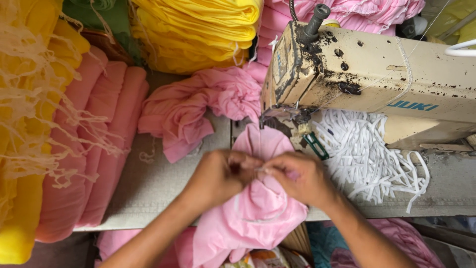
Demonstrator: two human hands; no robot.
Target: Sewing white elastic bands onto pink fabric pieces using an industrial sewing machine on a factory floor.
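- My left hand (pixel 218 176) and right hand (pixel 297 176) pinch the pink cloth (pixel 258 208) shut, gathering it.
- Next, I judge, it feeds forward to the sewing machine (pixel 367 74).

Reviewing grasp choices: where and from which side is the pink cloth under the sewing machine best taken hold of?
Judging by its pose, take the pink cloth at the gathered bunch in front of the sewing machine, from the near side, as the left hand and right hand pinch it; the far end lies under the machine head.

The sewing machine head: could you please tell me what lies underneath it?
Under the sewing machine head lie a heap of white elastic strips and the edge of the pink cloth both hands pinch. The needle and plate are hidden.
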